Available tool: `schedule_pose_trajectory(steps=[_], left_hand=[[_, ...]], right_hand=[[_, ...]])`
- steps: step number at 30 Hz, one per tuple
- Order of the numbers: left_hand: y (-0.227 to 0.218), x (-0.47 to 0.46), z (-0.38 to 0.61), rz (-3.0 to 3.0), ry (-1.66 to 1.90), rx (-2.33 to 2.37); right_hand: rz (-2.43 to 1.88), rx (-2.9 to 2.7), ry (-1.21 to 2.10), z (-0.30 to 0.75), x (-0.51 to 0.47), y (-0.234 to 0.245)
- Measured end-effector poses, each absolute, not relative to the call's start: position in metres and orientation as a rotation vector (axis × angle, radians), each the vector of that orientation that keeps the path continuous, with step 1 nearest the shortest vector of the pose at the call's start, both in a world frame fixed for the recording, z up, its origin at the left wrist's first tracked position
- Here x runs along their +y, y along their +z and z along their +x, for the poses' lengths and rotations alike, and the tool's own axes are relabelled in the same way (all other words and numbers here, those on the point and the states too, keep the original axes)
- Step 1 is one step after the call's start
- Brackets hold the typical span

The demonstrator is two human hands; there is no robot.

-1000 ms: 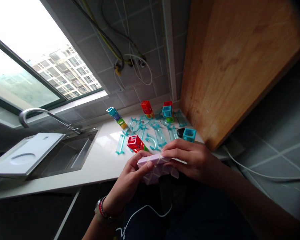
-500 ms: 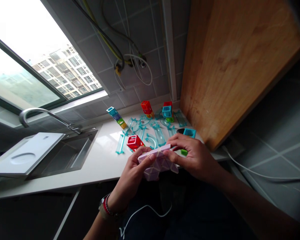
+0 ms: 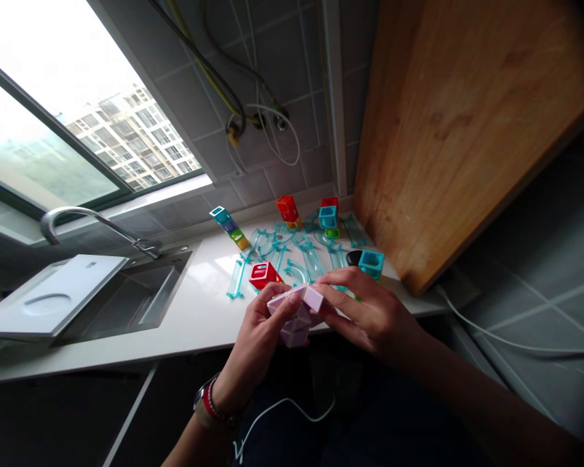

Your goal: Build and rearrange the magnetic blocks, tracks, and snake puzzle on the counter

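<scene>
A pink snake puzzle (image 3: pixel 296 327), made of wedge-shaped segments with pale edges, is held up in front of the counter's near edge. My left hand (image 3: pixel 260 331) grips its left side, thumb on the near face and fingers behind. At its right end, my right hand (image 3: pixel 370 308) has bent fingers closed on the segments; some fingertips are hidden behind the puzzle. One block end (image 3: pixel 313 298) juts toward me between the two hands. Just beyond my left hand lies a red cube frame (image 3: pixel 263 275), and a blue cube frame (image 3: pixel 371 262) stands beyond my right hand.
Clear teal track pieces (image 3: pixel 309 256) spread over the white counter (image 3: pixel 209 285). Behind them stand a leaning multicoloured block stack (image 3: pixel 230 227), a red block tower (image 3: pixel 287 209) and a blue-green stack (image 3: pixel 328 219). A sink with a faucet (image 3: pixel 97 217) is left, a wooden panel (image 3: pixel 448 130) right.
The puzzle's right part has been folded, so the shape is more compact and a block end faces me. My right hand has shifted slightly and turned; the view has moved a little.
</scene>
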State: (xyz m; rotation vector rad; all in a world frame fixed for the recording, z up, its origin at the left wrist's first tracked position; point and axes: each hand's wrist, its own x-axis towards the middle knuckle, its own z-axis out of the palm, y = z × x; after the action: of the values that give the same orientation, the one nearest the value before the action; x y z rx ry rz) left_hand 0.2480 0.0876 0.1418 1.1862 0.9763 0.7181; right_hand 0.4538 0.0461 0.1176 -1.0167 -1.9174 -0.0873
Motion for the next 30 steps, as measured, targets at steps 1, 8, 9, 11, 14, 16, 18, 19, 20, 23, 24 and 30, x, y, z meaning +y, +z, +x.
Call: schedule_pose_trajectory(steps=[1,8,9,11,14,16,18,19,20,23,24,30], left_hand=[[0.143,0.088,0.248,1.189,0.712,0.972],[0.142,0.089,0.251,1.139,0.737,0.97],[0.142,0.089,0.252,1.137,0.739,0.966],[0.143,0.09,0.253,1.095,0.712,0.931],[0.14,0.092,0.25,0.944,0.606,0.791],[0.135,0.094,0.245,0.858,0.571,0.675],[0.128,0.095,0.239,0.817,0.595,0.562],[0.124,0.096,0.236,0.813,0.618,0.511],[0.121,0.096,0.234,0.819,0.638,0.463],[0.114,0.096,0.23,0.896,0.692,0.377],[0.113,0.096,0.23,0.934,0.71,0.373],[0.115,0.099,0.23,1.265,0.831,0.372]], right_hand=[[-1.019,-1.9,-0.051,0.455,0.046,0.118],[-1.018,-1.75,0.263,0.463,0.047,0.129],[-1.021,-1.733,0.287,0.463,0.047,0.13],[-1.032,-1.71,0.324,0.463,0.046,0.131],[-1.042,-1.678,0.368,0.462,0.047,0.13],[-1.045,-1.639,0.384,0.463,0.046,0.131],[-1.047,-1.602,0.419,0.464,0.045,0.134],[-1.047,-1.593,0.461,0.465,0.043,0.136],[-1.04,-1.595,0.519,0.465,0.041,0.138],[-1.001,-1.638,0.706,0.464,0.035,0.144],[-0.999,-1.652,0.727,0.463,0.033,0.146],[-0.949,-1.703,0.562,0.457,0.027,0.15]])
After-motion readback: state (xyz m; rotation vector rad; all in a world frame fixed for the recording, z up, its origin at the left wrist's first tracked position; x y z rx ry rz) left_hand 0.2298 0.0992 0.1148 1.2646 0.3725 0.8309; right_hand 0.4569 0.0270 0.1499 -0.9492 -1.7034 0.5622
